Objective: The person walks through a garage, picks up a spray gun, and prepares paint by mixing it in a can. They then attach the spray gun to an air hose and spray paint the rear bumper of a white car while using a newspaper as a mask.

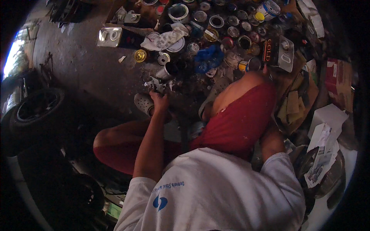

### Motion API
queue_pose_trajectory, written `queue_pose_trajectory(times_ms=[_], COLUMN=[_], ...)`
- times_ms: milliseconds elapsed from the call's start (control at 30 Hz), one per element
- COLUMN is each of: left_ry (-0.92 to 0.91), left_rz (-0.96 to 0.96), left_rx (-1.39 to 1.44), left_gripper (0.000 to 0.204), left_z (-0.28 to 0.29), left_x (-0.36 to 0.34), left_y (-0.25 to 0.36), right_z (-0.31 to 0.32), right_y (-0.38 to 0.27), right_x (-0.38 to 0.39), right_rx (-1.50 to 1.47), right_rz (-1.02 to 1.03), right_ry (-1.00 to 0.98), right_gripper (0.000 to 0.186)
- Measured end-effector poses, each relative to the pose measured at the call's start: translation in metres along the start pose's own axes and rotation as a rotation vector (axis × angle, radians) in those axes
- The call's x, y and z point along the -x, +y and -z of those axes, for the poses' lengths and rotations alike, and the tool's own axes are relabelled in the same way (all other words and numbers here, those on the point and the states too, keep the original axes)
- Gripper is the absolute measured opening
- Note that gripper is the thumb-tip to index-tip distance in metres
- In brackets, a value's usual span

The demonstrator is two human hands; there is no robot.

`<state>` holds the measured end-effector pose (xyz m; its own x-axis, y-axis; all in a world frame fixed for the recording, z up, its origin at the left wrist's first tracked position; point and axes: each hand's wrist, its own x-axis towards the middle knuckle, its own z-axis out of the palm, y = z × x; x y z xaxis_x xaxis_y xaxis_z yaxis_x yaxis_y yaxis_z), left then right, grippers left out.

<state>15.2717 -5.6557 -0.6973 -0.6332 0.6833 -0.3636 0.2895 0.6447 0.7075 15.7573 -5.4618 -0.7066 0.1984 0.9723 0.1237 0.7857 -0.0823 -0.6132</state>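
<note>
My left hand reaches down in front of the grey clog on my left foot. Its fingers are closed around something dark and silvery that I cannot make out. Pale, silvery scraps lie or stick out just past the fingers. Beyond them an opened metal can leans on its side. On the right, my forearm passes behind my raised knee in red shorts. Only what looks like a fingertip of my right hand shows past the knee, near a dark rectangular tin; the other fingers are hidden.
Many paint cans, including an open white-rimmed one, crowd the floor ahead. Among them lie a stained cloth and a blue plastic bag. A rectangular tin lies left of them. A wheel is at left; cardboard boxes stand right.
</note>
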Motion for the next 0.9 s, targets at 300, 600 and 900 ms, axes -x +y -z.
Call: queue_pose_trajectory(times_ms=[300, 600, 900], left_ry=[0.071, 0.150, 0.103], left_rz=[-0.152, -0.243, -0.263], left_rx=[-0.212, -0.272, -0.369], left_gripper=[0.081, 0.073, 0.071], left_z=[0.016, 0.021, 0.030], left_x=[0.001, 0.023, 0.039], left_y=[0.045, 0.090, 0.140], right_z=[0.047, 0.095, 0.188], right_y=[-0.005, -0.029, -0.166], right_x=[0.047, 0.056, 0.003], right_rx=[-0.057, -0.134, -0.336], right_rz=[-0.071, -0.077, 0.154], right_ry=[-0.016, -0.008, 0.279], right_gripper=[0.089, 0.083, 0.076])
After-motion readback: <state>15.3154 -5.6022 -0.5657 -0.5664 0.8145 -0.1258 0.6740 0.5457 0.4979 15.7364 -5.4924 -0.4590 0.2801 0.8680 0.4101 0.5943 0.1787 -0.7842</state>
